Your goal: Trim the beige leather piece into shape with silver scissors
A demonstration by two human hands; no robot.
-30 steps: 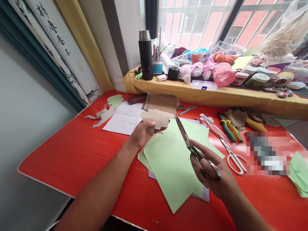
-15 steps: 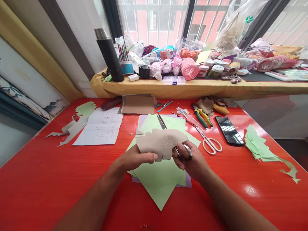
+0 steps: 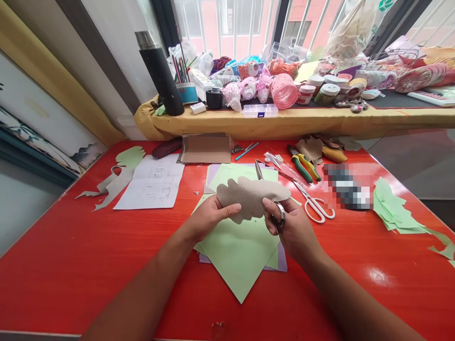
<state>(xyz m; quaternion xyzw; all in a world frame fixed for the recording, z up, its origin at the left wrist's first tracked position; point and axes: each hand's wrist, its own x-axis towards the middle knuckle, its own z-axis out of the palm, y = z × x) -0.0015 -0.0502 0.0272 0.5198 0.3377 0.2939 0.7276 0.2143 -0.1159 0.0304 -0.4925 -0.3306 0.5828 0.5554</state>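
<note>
My left hand (image 3: 208,215) pinches the left end of a beige leaf-shaped cutout (image 3: 252,196) with a grainy surface, held above a stack of light green paper sheets (image 3: 240,246). My right hand (image 3: 289,227) grips metal scissors (image 3: 277,215) by their handles; the blades run behind the cutout and the tip (image 3: 258,168) pokes out above it. The right thumb also rests on the cutout's right end. Both hands hover over the red table (image 3: 88,251).
White-handled scissors (image 3: 314,206), green and yellow pliers (image 3: 304,166), a cardboard piece (image 3: 206,149), a white printed sheet (image 3: 152,182) and green paper scraps (image 3: 394,210) lie on the table. A black flask (image 3: 159,71) and craft supplies crowd the yellow sill (image 3: 284,125).
The camera view swung right and steadied. My hands came together: the beige cutout now lies across the scissors, which were held apart from it a second ago.
</note>
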